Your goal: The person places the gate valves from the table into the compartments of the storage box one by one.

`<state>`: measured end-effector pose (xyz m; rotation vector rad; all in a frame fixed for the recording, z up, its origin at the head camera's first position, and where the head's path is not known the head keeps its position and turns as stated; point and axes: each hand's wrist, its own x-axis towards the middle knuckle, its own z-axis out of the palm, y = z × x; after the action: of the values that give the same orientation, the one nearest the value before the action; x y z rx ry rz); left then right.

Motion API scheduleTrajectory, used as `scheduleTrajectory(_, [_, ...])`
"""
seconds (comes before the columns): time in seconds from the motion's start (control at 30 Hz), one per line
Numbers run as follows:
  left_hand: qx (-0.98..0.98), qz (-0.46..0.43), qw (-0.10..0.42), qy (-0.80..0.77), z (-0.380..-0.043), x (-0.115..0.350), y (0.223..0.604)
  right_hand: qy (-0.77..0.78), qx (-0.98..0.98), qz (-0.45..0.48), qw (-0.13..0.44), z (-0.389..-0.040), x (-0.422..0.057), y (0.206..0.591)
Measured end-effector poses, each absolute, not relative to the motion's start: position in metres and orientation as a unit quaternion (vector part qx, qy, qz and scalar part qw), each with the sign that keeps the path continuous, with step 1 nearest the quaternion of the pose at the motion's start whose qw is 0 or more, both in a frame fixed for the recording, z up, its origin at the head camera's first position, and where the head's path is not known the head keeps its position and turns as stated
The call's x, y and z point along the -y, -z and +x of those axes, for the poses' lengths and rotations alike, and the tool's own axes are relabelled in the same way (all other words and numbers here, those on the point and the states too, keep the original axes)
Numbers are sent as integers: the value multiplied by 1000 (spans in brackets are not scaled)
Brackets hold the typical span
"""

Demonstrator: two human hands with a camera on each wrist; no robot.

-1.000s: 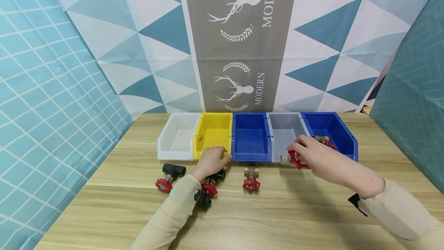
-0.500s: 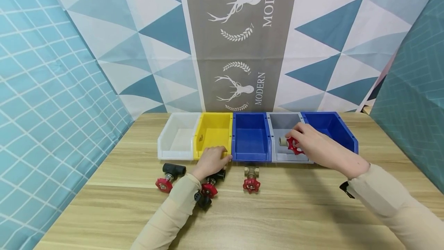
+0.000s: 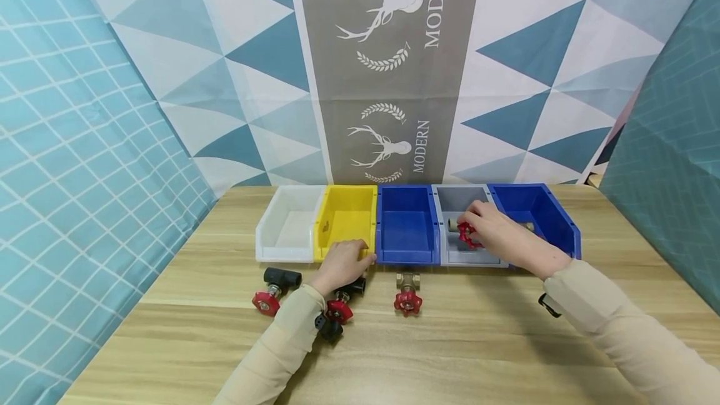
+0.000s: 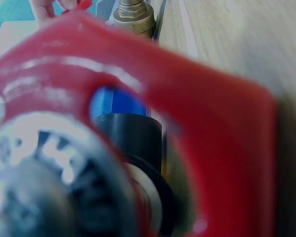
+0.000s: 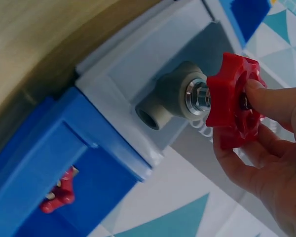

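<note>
My right hand (image 3: 495,230) pinches the red handwheel of a globe valve (image 5: 182,91) with a grey-beige body, thumb on the wheel's face and fingers beneath its rim. The valve is held tilted over the grey bin (image 3: 472,261); in the right wrist view its body overlaps the bin's inside. My left hand (image 3: 341,264) rests at the front lip of the yellow bin (image 3: 345,224), fingers relaxed. Beneath the left wrist lies a black-bodied valve, whose red handwheel (image 4: 212,113) fills much of the left wrist view. The left forearm partly hides it.
On the table (image 3: 427,361) lie another black valve (image 3: 283,277) at left and a brass valve (image 3: 407,300) before the middle blue bin (image 3: 406,255). A white bin (image 3: 285,254) ends the row at left. The right-hand blue bin (image 3: 562,230) holds a red-wheeled valve (image 5: 61,192).
My right hand has carried the valve left and up from in front of the grey bin's lip to over its inside. The left hand stays at the yellow bin.
</note>
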<state>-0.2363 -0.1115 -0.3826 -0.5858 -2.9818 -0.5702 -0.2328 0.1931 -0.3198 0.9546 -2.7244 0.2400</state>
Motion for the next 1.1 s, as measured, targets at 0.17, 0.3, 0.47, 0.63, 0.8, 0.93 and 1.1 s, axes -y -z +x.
scheduleTrajectory(0.17, [965, -189, 28, 183, -237, 111, 384, -77, 928, 334, 144, -242, -194, 333])
scheduleTrajectory(0.3, [965, -188, 27, 180, -237, 111, 384, -85, 925, 336, 156, -249, -195, 341])
scheduleTrajectory(0.47, [963, -194, 31, 185, -236, 111, 383, -89, 923, 338, 160, -256, -197, 350])
scheduleTrajectory(0.63, [962, -201, 42, 182, -235, 111, 383, -87, 924, 333, 164, -261, -196, 356])
scheduleTrajectory(0.8, [965, -189, 34, 180, -238, 111, 386, -93, 931, 323, 146, -262, -193, 357])
scheduleTrajectory(0.93, [966, -188, 31, 173, -239, 111, 386, -89, 933, 319, 141, -263, -190, 359])
scheduleTrajectory(1.1, [966, -189, 30, 175, -238, 111, 385, -79, 931, 322, 150, -263, -188, 365])
